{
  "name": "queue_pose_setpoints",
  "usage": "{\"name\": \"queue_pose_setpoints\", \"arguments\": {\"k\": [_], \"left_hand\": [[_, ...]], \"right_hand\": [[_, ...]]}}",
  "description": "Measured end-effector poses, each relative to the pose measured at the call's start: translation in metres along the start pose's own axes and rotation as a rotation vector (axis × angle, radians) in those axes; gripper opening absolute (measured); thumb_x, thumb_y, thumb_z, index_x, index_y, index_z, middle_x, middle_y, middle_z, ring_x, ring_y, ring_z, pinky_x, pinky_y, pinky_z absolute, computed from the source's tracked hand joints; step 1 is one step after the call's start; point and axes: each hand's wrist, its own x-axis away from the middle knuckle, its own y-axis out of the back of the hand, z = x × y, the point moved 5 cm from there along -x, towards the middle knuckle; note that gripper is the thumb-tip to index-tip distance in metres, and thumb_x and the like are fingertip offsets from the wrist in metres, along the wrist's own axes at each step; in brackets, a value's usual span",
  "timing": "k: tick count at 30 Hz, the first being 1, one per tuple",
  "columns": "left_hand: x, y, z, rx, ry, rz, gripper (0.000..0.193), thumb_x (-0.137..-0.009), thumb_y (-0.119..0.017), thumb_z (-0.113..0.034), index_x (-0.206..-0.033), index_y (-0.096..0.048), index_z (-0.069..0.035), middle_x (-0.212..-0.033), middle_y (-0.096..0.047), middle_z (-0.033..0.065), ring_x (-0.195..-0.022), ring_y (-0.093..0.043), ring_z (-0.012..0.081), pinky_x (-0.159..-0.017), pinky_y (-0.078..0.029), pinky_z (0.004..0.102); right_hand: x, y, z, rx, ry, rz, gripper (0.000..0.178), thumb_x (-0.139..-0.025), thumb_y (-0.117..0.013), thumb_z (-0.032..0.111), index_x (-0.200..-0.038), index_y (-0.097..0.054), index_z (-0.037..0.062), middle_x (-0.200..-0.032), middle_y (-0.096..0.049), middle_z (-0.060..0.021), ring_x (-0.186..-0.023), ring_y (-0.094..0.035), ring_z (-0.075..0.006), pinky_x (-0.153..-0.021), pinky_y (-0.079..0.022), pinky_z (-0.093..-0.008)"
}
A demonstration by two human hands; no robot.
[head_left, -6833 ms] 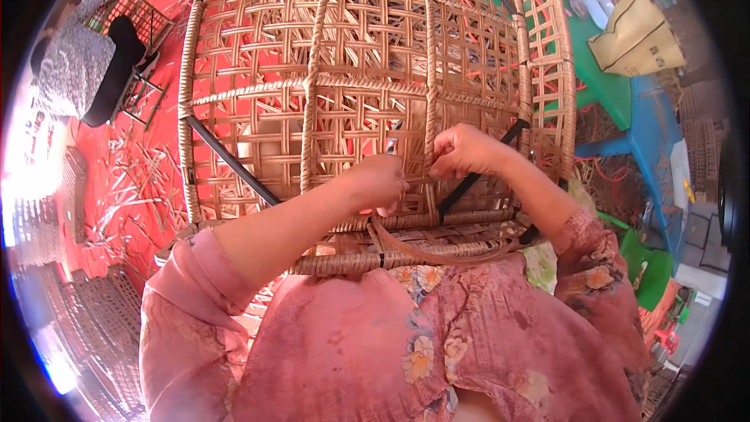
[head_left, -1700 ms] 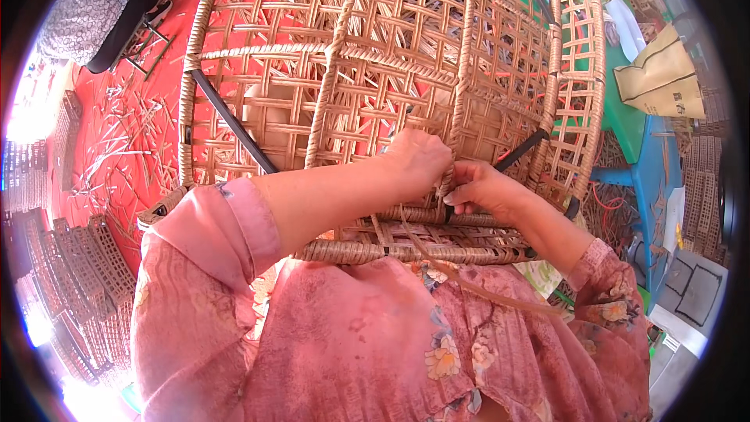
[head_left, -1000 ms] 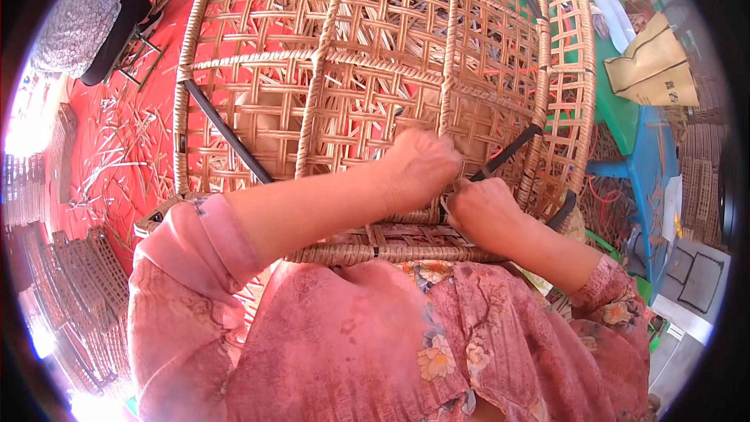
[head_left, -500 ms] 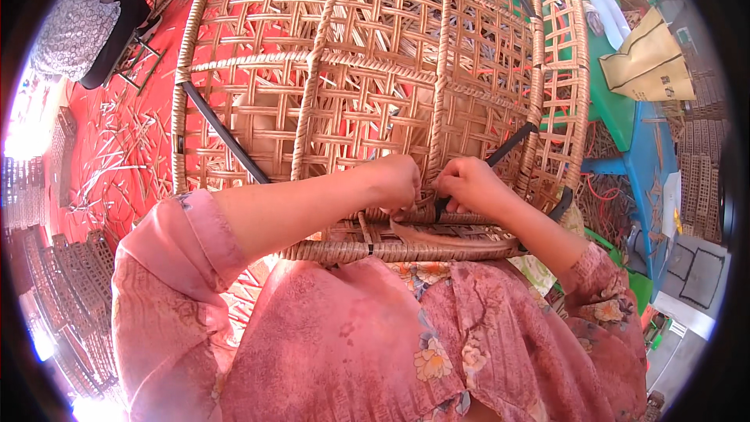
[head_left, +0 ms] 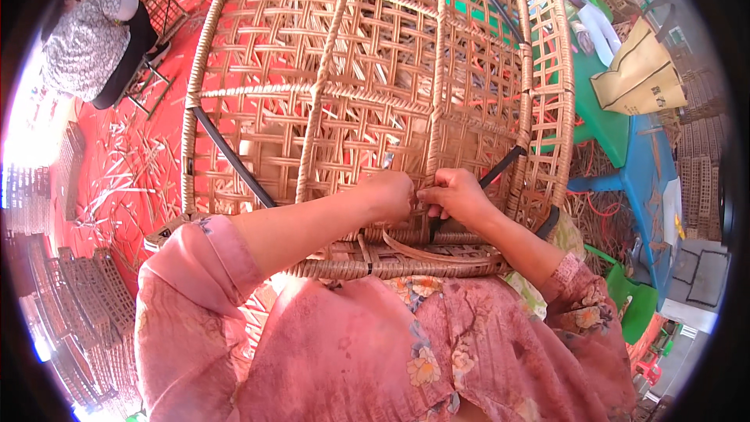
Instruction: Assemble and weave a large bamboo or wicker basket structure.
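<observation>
Red floor [head_left: 173, 113] — blue furniture [head_left: 648, 172] right — glare [head_left: 30, 129] left.

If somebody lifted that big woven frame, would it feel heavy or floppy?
The woven frame is probably light for its size, since its weave is full of open gaps. It likely holds its shape fairly well: thick wrapped ribs cross it, and dark braces span its corners. The thin weave between might flex.

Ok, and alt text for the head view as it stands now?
A person's two bare hands are close together at the near end of a large woven frame, with a loose curved strip just below them. Left, a red floor strewn with scraps and another person; right, a tan bag and green and blue furniture.
</observation>
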Motion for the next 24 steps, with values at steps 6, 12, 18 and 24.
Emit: {"name": "queue_pose_setpoints", "arguments": {"k": [6,12,18,24], "left_hand": [[-0.012,0.000,0.012,0.104,0.007,0.027,0.016,-0.074,-0.061,-0.005,-0.088,-0.068,-0.002,-0.075,-0.066,0.0100,-0.066,-0.065,0.0180,-0.060,-0.051,0.0328],[-0.009,0.010,0.004,0.078,-0.117,-0.004,0.014,-0.076,-0.067,-0.007,-0.087,-0.069,0.000,-0.074,-0.066,0.0090,-0.061,-0.062,0.0156,-0.055,-0.050,0.0294],[0.003,0.011,0.009,0.045,-0.067,0.122,0.012,-0.078,-0.066,-0.008,-0.089,-0.068,-0.002,-0.075,-0.067,0.0083,-0.063,-0.062,0.0138,-0.062,-0.050,0.0321],[0.014,0.003,-0.003,-0.200,-0.227,0.128,0.014,-0.076,-0.065,-0.012,-0.089,-0.068,-0.008,-0.073,-0.065,0.0097,-0.071,-0.064,0.0229,-0.066,-0.049,0.0380]], "right_hand": [[-0.005,-0.003,0.001,-0.074,0.043,0.069,0.013,-0.082,-0.066,0.011,-0.081,-0.062,-0.0012,-0.066,-0.062,-0.0067,-0.053,-0.060,-0.0119,-0.043,-0.044,-0.0236],[-0.012,-0.001,-0.007,-0.069,0.045,0.054,0.016,-0.081,-0.067,0.012,-0.081,-0.062,-0.0034,-0.063,-0.062,-0.0091,-0.049,-0.058,-0.0130,-0.042,-0.045,-0.0244],[-0.011,-0.008,-0.007,-0.008,-0.090,0.154,0.021,-0.084,-0.065,0.018,-0.084,-0.062,-0.0023,-0.068,-0.061,-0.0065,-0.052,-0.062,-0.0145,-0.039,-0.045,-0.0247],[-0.009,-0.016,-0.013,0.078,-0.155,0.264,0.026,-0.083,-0.065,0.020,-0.082,-0.059,-0.0049,-0.071,-0.062,-0.0098,-0.051,-0.063,-0.0169,-0.039,-0.047,-0.0269]]}}
